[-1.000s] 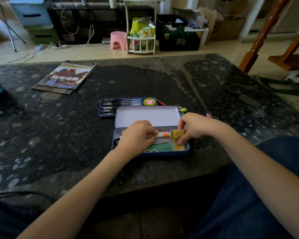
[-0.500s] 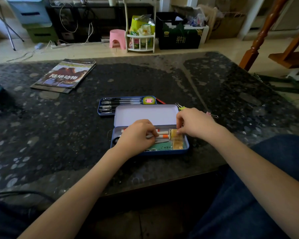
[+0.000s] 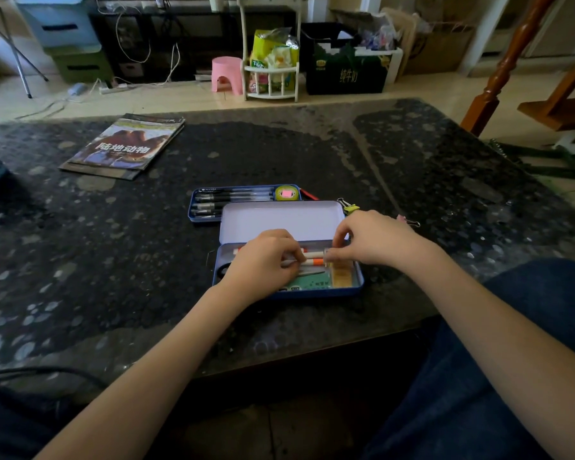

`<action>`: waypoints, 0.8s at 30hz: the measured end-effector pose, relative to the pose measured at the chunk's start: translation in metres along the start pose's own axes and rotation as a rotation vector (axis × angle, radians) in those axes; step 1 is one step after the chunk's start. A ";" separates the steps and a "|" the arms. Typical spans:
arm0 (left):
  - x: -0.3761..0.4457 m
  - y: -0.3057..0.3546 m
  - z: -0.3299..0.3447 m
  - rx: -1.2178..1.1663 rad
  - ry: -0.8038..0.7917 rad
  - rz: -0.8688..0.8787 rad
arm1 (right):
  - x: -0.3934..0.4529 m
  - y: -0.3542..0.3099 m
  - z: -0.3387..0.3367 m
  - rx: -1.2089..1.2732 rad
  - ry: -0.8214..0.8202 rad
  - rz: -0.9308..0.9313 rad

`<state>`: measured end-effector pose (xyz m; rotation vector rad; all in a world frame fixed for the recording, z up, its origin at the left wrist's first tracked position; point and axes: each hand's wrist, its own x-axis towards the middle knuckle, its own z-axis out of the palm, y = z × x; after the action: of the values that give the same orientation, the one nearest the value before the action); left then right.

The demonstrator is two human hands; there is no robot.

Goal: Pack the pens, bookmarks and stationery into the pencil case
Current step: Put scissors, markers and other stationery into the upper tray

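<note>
Surface: dark speckled stone table (image 3: 113, 267), its near edge just in front of the person's lap; all the task's things lie on it straight ahead of both forearms.
Pencil case: blue tin pencil case (image 3: 287, 293) near the table's front edge, open, its pale lid (image 3: 279, 220) folded back away from the person. Long axis runs left to right across the body.
Contents: orange-banded pens (image 3: 314, 260) lie along that same axis; a green card (image 3: 312, 282) and a yellow patterned piece (image 3: 342, 277) sit at the tray's right end.
Left hand: left hand (image 3: 263, 260) is over the tray's left half, fingers curled down onto the pens; whether it truly grips one or only steadies them I cannot tell.
Right hand: right hand (image 3: 375, 240) is over the tray's right end, thumb and forefinger pinching a small pale piece at the pens' tips, just above the yellow piece.
Key relation: each hand covers one end of the pens' axis, so seating them is probably a downward press, not a reach.
Loose items: binder clips (image 3: 347, 205) just beyond the right hand, nearer to it than to the left.
Second tray: blue tray (image 3: 193, 210) of black pens (image 3: 233, 195) behind the lid, left of centre, nearer the left hand.
Far: magazine (image 3: 127, 146) at the table's far left; pink stool (image 3: 227, 74) on the floor beyond.
</note>
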<state>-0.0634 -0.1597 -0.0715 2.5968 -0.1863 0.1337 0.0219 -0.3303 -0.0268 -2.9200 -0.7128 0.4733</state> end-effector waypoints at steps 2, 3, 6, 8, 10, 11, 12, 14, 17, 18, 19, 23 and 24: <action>0.000 0.000 0.001 -0.002 0.012 0.006 | 0.000 -0.001 0.002 0.014 -0.058 -0.010; 0.000 0.000 0.001 -0.001 0.014 0.008 | 0.000 -0.001 0.003 0.026 -0.073 -0.018; 0.000 0.000 0.002 -0.001 0.017 -0.008 | -0.001 0.000 0.000 0.052 -0.106 -0.048; 0.000 0.000 0.002 -0.004 0.018 -0.017 | -0.001 0.002 0.000 0.074 -0.113 -0.055; 0.001 -0.001 0.001 0.005 0.013 -0.016 | 0.001 0.003 0.001 0.058 -0.090 -0.035; 0.000 -0.001 0.001 0.014 0.010 -0.015 | 0.001 0.003 0.001 0.027 -0.072 -0.018; 0.001 0.000 0.001 0.029 0.007 -0.015 | 0.001 0.003 0.001 -0.002 -0.057 -0.004; 0.001 0.003 0.002 0.083 0.008 0.003 | 0.002 0.002 0.000 -0.019 -0.041 0.007; 0.005 0.008 0.003 0.177 0.005 0.056 | 0.000 -0.001 0.001 0.044 -0.058 -0.024; 0.006 0.009 0.003 0.182 -0.007 0.053 | -0.001 -0.002 0.002 0.070 -0.070 -0.043; 0.007 0.010 0.003 0.176 -0.019 0.041 | -0.001 -0.003 0.003 0.088 -0.073 -0.057; 0.007 0.010 0.004 0.175 -0.045 0.005 | 0.001 0.001 -0.005 0.120 -0.068 -0.030; 0.008 0.010 0.004 0.190 -0.061 0.002 | 0.002 0.003 -0.007 0.131 -0.069 -0.025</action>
<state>-0.0572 -0.1705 -0.0689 2.7924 -0.2071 0.0758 0.0271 -0.3321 -0.0210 -2.7819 -0.6982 0.5967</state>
